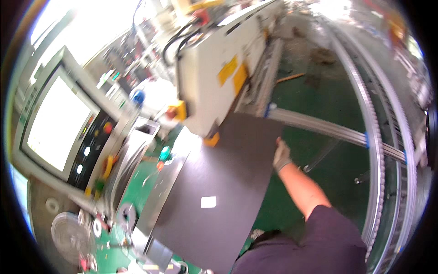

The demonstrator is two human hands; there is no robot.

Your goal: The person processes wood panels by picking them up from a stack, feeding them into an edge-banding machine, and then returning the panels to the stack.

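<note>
A large dark brown panel (228,169) lies flat on a machine's metal table, with a small white label (208,202) on its top face. My right hand (281,156), in a grey work glove, reaches forward and grips the panel's right edge near its far corner. The panel's far end sits under the white machine housing (214,77). My left hand is out of sight. My dark sleeve fills the lower right.
A control console with a bright screen (57,123) and coloured buttons stands at the left. A long roller conveyor rail (376,137) curves down the right side, with a cross rail (319,128) joining it. Green floor (319,96) lies between them.
</note>
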